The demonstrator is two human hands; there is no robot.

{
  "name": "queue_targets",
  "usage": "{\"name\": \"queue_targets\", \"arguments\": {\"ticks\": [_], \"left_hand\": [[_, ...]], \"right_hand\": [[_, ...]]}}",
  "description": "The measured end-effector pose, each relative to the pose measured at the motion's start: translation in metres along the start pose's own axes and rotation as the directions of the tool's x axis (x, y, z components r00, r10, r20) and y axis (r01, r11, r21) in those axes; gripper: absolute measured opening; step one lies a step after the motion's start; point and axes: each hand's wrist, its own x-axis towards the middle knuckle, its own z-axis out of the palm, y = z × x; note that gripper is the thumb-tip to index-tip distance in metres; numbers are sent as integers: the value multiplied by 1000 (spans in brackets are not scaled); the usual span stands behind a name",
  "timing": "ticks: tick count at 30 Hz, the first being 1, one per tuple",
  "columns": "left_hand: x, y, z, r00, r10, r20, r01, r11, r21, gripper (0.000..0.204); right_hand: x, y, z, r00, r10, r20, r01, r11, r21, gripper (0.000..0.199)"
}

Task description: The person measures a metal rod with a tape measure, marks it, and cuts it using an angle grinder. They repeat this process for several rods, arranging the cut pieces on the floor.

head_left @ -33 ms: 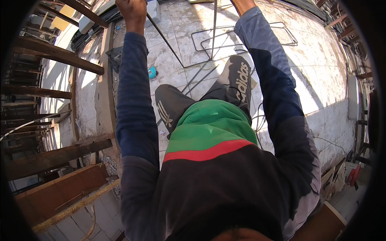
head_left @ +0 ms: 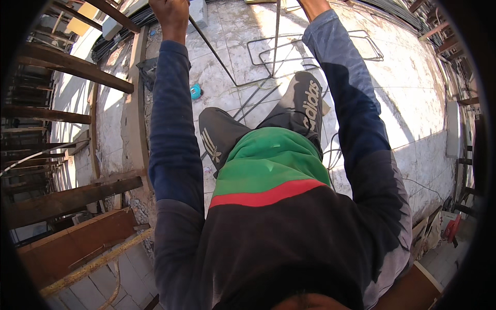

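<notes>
At the top edge my left hand [head_left: 172, 19] is closed in a fist round one leg of a bent steel rod [head_left: 213, 50]. The rod slopes down to a corner near my knees, runs along the floor, then bends up in a second leg toward my right hand [head_left: 313, 7]. Only the wrist side of that hand shows; its fingers lie beyond the upper edge, so its grip is hidden. Rectangular bent steel loops [head_left: 253, 53] lie on the floor between my arms. A teal tape measure [head_left: 196, 91] rests on the floor left of my knees.
Wooden beams [head_left: 77, 67] stretch along the left, beside a timber edge [head_left: 135, 108]. A pale block [head_left: 198, 14] stands near my left hand. Bundled dark rods [head_left: 390, 16] lie at the far right. A thin cable [head_left: 421, 184] trails over the tiled floor [head_left: 408, 111].
</notes>
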Motion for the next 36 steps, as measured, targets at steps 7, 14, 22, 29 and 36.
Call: {"name": "queue_targets", "arguments": {"ticks": [7, 14, 22, 29, 36], "left_hand": [[-23, 11, -67, 992, -83, -93, 88, 995, 44, 56], [-45, 22, -101, 897, 131, -421, 140, 821, 554, 36], [-175, 17, -27, 992, -92, -84, 114, 943, 312, 74], [-208, -15, -15, 785, -556, -274, 476, 823, -310, 42], [-185, -22, -62, 757, -376, -534, 410, 910, -59, 53]], "right_hand": [[18, 49, 63, 975, -19, 222, 28, 999, -34, 46], [-2, 58, 140, 950, -218, 224, 285, 899, -333, 44], [-64, 75, 238, 910, -123, 395, 285, 878, -384, 57], [-112, 107, 238, 846, -82, 527, 348, 833, -429, 37], [-129, 153, 119, 906, -166, 391, 356, 798, -487, 23]]}}
